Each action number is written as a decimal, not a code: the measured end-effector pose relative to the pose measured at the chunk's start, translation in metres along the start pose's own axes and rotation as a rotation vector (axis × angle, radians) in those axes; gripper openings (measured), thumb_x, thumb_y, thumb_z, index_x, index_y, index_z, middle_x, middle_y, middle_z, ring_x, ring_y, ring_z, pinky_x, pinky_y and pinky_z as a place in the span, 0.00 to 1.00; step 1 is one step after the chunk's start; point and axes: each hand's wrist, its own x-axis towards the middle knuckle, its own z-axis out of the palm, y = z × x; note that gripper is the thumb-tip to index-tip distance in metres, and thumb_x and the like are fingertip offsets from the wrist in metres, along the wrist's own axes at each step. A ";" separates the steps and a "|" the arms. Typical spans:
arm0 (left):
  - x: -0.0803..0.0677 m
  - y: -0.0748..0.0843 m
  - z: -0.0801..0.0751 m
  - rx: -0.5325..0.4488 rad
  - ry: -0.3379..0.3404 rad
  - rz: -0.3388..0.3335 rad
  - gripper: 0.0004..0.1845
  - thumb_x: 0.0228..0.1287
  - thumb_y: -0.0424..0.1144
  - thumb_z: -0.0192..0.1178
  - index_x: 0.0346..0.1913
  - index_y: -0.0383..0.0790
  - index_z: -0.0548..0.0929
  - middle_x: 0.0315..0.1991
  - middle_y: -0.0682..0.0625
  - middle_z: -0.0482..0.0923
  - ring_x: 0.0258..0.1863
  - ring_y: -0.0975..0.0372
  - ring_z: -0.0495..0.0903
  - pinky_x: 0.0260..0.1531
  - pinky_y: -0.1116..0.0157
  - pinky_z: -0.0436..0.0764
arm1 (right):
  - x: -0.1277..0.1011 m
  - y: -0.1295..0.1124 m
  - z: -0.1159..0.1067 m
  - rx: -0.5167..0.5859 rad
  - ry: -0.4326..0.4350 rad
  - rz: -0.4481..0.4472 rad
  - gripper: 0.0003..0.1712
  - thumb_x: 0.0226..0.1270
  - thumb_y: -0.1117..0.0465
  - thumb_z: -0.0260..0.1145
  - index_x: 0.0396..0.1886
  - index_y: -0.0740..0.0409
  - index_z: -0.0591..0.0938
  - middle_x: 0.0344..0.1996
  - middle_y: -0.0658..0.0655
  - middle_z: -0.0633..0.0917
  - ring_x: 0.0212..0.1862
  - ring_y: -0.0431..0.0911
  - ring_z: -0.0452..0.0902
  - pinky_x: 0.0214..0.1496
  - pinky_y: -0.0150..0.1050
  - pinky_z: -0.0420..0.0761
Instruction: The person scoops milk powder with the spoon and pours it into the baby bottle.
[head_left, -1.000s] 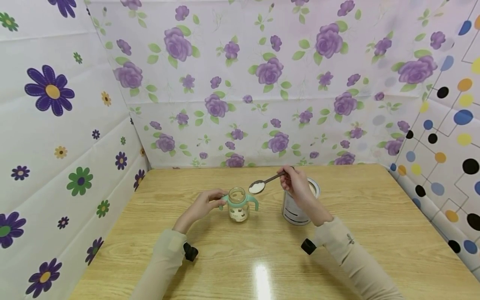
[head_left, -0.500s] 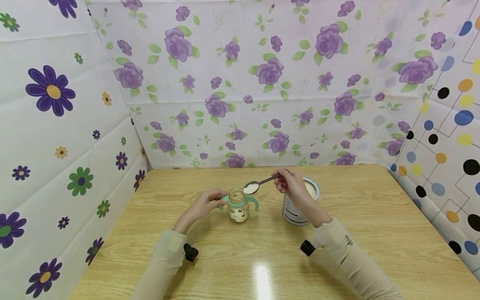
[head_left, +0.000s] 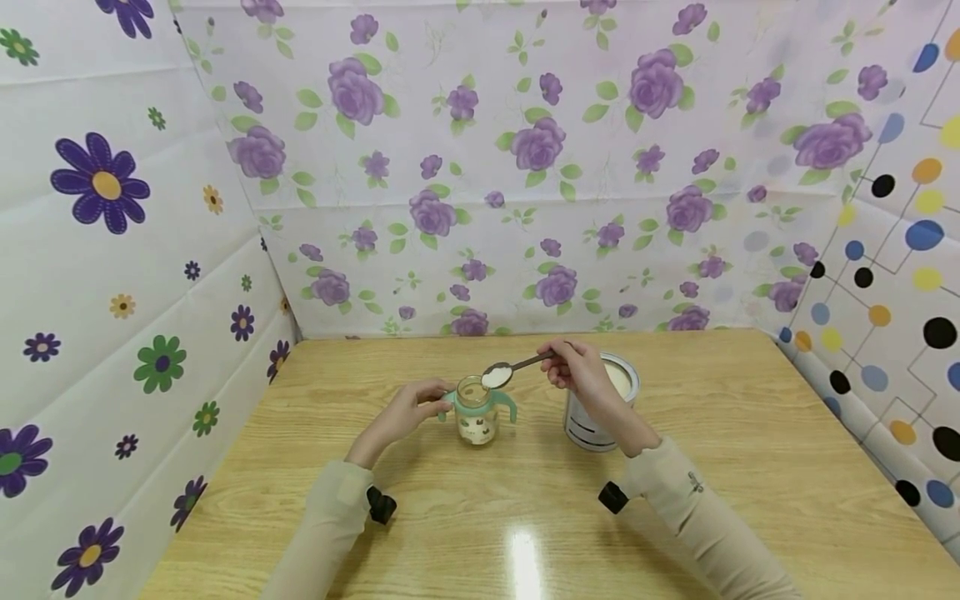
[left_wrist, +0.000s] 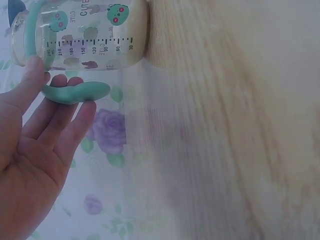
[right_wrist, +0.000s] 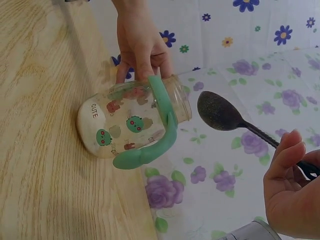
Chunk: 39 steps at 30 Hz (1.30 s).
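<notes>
The spoon (head_left: 510, 369), full of white powder, had been moved a little to the left since a moment before. Its bowl was now held right over the open mouth of the baby bottle (head_left: 477, 412), where earlier it had hung beside the rim. The powder was still heaped on the spoon, so none looked to have been tipped in yet. This likely meant the tipping was about to be done.

The spoon handle was pinched by the curled fingers of the right hand (head_left: 581, 373). The bottle was kept standing near the middle of the wooden table (head_left: 750, 467), with a little pale powder seen at its bottom. Its green handle (left_wrist: 75, 91) was held by the left hand (head_left: 405, 410), with the thumb and fingertips closed lightly on it.

A round tin (head_left: 600, 412) with its top open was stood just to the right of the bottle, partly hidden behind the right hand. Flowered sheets (head_left: 480, 167) were hung around the table. Nothing was seen between the spoon and the bottle mouth. The mouth is narrow, so some powder could be spilled.
</notes>
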 end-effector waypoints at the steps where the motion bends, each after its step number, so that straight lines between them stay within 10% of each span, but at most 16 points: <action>1: 0.000 0.000 0.000 0.001 0.001 0.001 0.17 0.70 0.40 0.57 0.59 0.41 0.79 0.51 0.41 0.82 0.50 0.51 0.81 0.48 0.54 0.82 | 0.000 0.000 0.000 0.001 -0.003 -0.001 0.17 0.79 0.56 0.49 0.40 0.62 0.79 0.21 0.48 0.81 0.20 0.36 0.72 0.19 0.25 0.72; 21: -0.011 0.036 -0.005 0.018 -0.013 0.011 0.17 0.70 0.33 0.57 0.59 0.34 0.78 0.50 0.38 0.82 0.49 0.48 0.81 0.50 0.55 0.81 | 0.001 0.002 0.003 -0.006 -0.027 -0.008 0.17 0.79 0.56 0.48 0.40 0.63 0.79 0.22 0.48 0.82 0.21 0.36 0.72 0.21 0.25 0.72; 39: -0.003 0.008 0.000 0.013 0.004 0.004 0.18 0.70 0.34 0.56 0.60 0.33 0.77 0.53 0.36 0.80 0.53 0.45 0.79 0.53 0.49 0.80 | 0.002 0.003 0.009 -0.015 -0.035 -0.007 0.18 0.79 0.58 0.48 0.45 0.69 0.77 0.23 0.48 0.83 0.21 0.36 0.73 0.21 0.25 0.74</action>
